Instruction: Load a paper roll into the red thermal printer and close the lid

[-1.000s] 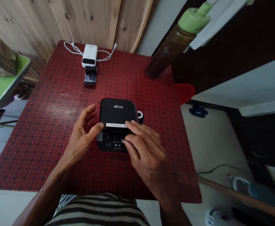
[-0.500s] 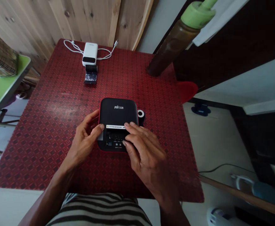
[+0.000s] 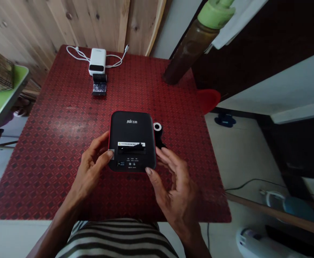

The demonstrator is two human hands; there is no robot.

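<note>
Your right hand [image 3: 173, 182] came off the printer [image 3: 132, 139] top: open, holding nothing, thumb at front corner. Left hand [image 3: 96, 161], half-open, braces left edge. Slot [image 3: 132, 151] now exposed.

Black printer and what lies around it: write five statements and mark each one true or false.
1. The black printer lies on the red table. True.
2. The left hand touches the printer's left edge with its thumb. True.
3. The right hand lies flat on the printer's top. False: it is at the front right corner, and the top is uncovered.
4. The white power bank touches the printer. False: it lies apart, at the table's far side.
5. The brown bottle has a green cap. True.
</note>
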